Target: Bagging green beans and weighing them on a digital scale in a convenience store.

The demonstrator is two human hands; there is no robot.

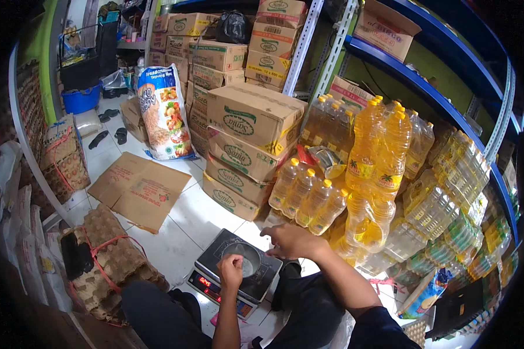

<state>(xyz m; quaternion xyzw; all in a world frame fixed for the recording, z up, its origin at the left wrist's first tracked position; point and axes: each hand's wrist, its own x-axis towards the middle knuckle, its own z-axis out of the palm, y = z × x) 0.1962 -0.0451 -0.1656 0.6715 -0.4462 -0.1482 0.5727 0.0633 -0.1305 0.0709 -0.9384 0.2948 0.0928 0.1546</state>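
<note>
Between my knees on the tiled floor stands a digital scale (209, 279) with a dark flat platform and lit red digits. A round metal bowl (255, 257) rests on its platform. My left hand (230, 270) hovers at the bowl's near left side with its fingers curled in; whether something small is pinched in them cannot be made out. My right hand (290, 242) is held out over the far right part of the scale, fingers apart and bent, with nothing seen in it. The bowl's contents are unclear.
Stacked egg trays (113, 257) tied with pink string stand at the left. Beyond lie a flattened cardboard sheet (139, 187), a breadcrumb sack (163, 113) and stacked cartons (244, 144). Cooking oil bottles (308, 192) crowd the right side, below blue metal shelves (428, 96).
</note>
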